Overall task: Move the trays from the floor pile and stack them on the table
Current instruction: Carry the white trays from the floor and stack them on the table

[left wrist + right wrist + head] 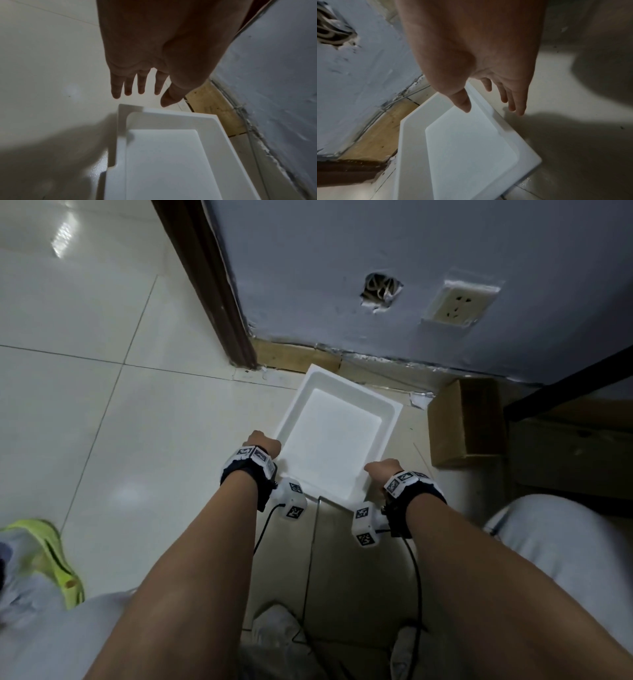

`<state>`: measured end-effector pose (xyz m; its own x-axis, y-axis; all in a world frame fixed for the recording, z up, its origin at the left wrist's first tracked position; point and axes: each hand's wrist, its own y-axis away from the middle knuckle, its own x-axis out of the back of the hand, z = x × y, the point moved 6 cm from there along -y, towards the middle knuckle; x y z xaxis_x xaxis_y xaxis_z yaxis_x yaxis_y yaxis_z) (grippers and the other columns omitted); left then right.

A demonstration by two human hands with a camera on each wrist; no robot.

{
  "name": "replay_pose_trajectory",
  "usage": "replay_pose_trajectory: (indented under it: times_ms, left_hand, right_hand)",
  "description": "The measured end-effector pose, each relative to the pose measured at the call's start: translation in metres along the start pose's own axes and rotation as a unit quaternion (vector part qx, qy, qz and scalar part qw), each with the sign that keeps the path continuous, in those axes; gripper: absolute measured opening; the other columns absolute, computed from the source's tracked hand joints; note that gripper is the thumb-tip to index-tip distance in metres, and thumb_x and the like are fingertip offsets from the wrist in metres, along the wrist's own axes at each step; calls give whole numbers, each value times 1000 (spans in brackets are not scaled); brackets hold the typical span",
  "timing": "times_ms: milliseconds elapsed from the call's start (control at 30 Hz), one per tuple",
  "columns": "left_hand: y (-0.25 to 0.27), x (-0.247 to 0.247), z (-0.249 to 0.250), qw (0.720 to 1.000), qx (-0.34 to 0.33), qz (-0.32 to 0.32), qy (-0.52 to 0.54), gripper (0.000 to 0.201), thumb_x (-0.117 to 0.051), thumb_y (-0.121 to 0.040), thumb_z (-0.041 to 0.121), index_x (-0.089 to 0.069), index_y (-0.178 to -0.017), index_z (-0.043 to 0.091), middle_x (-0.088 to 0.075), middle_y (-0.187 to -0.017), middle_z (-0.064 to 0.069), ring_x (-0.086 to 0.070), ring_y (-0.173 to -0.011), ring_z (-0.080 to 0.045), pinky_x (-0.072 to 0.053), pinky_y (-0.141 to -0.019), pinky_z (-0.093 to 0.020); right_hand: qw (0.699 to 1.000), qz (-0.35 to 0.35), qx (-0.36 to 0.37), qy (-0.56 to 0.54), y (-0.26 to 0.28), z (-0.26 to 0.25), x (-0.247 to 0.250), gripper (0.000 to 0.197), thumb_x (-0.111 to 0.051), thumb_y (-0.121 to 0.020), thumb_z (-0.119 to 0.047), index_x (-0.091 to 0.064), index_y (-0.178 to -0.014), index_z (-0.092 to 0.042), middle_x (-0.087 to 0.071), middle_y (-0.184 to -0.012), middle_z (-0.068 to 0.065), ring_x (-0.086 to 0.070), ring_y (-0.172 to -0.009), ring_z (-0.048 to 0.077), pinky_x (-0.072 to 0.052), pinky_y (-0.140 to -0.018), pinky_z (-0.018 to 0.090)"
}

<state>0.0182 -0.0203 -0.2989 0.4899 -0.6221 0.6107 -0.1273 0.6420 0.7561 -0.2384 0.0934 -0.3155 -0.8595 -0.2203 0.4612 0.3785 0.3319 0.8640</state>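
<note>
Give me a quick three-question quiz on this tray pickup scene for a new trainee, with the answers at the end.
1. True or false: the white tray rests on the table.
2. Which item lies right of the tray: A) cardboard box, B) bucket, C) broom?
3. Fill in: both the left hand and the right hand have their fingers ____, gripping nothing.

Key: 1 false, it is on the floor by the wall; 2 A; 3 spread.
</note>
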Motion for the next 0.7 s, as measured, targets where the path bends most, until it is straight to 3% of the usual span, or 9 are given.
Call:
replay_pose_trajectory:
  times_ms: [100, 200, 300, 367, 467, 533, 567, 633, 700]
  left_hand:
    - [-5, -18, 0, 1000, -4, -16, 13, 54, -52, -95, 17, -37, -143, -1, -44, -145, -20, -50, -129, -34, -43, -94, -34]
    - [-2, -25, 7, 999, -19, -26, 5, 56, -56, -92, 21, -40, -141, 0, -48, -141, -20, -52, -125, -35, -43, -90, -34]
    - [8, -27, 9, 998, -9, -52, 18, 72, -55, -93, 25, -22, -154, 6, -31, -156, -16, -38, -140, -34, -37, -110, -38]
    - [15, -25, 11, 998, -7, -56, 26, 75, -54, -94, 26, -16, -155, 7, -26, -159, -14, -33, -144, -34, -34, -115, -40]
    - [17, -23, 14, 999, -2, -44, 26, 68, -51, -96, 22, -20, -153, 1, -32, -156, -17, -38, -141, -34, -36, -111, -38]
    - [16, -27, 16, 998, -3, -53, 15, 62, -49, -97, 19, -25, -150, -2, -43, -146, -20, -45, -132, -35, -39, -97, -35]
    - [16, -30, 18, 998, -10, -60, 12, 59, -49, -97, 18, -29, -148, -3, -52, -130, -20, -50, -119, -35, -37, -87, -32]
    - [21, -35, 19, 997, -17, -72, 10, 55, -50, -97, 19, -36, -144, -4, -53, -103, -13, -45, -99, -30, -30, -80, -28]
    - [23, -41, 16, 996, -13, -83, 4, 47, -51, -96, 20, -44, -137, -1, -56, -110, -16, -49, -94, -29, -30, -79, -28]
  right_hand:
    - [1000, 16, -10, -17, -12, 8, 0, 43, -47, -97, -17, -47, -134, 4, -53, -136, 17, -53, -126, 31, -42, -107, 34]
    - [1000, 0, 13, 10, -16, 7, 0, 44, -44, -98, -20, -49, -136, 1, -51, -140, 17, -49, -129, 29, -43, -101, 29]
    - [999, -36, 23, 8, -3, 4, -1, 47, -46, -98, -20, -45, -138, 3, -47, -143, 20, -45, -133, 32, -40, -108, 34]
    - [997, -40, 28, 54, 7, 1, 2, 46, -42, -99, -21, -44, -140, 1, -44, -145, 18, -42, -135, 29, -39, -102, 31]
    - [994, -21, 43, 101, 0, 4, 9, 45, -37, -100, -20, -46, -139, 0, -50, -137, 16, -49, -125, 24, -29, -78, 20]
    - [991, -13, 44, 124, -4, 9, 14, 45, -34, -101, -17, -45, -140, 2, -47, -114, 12, -52, -89, 15, -26, -73, 17]
    - [989, -8, 45, 142, 1, 9, 16, 44, -33, -101, -16, -45, -140, 3, -42, -106, 8, -43, -70, 10, -29, -67, 19]
    - [989, -11, 43, 144, 11, 10, 18, 43, -32, -102, -13, -44, -139, 4, -40, -90, 5, -24, -58, 3, -26, -55, 13]
    - [984, -25, 74, 159, 13, 7, 17, 43, -34, -103, -15, -43, -140, 4, -33, -72, -2, -22, -58, 1, -24, -56, 10]
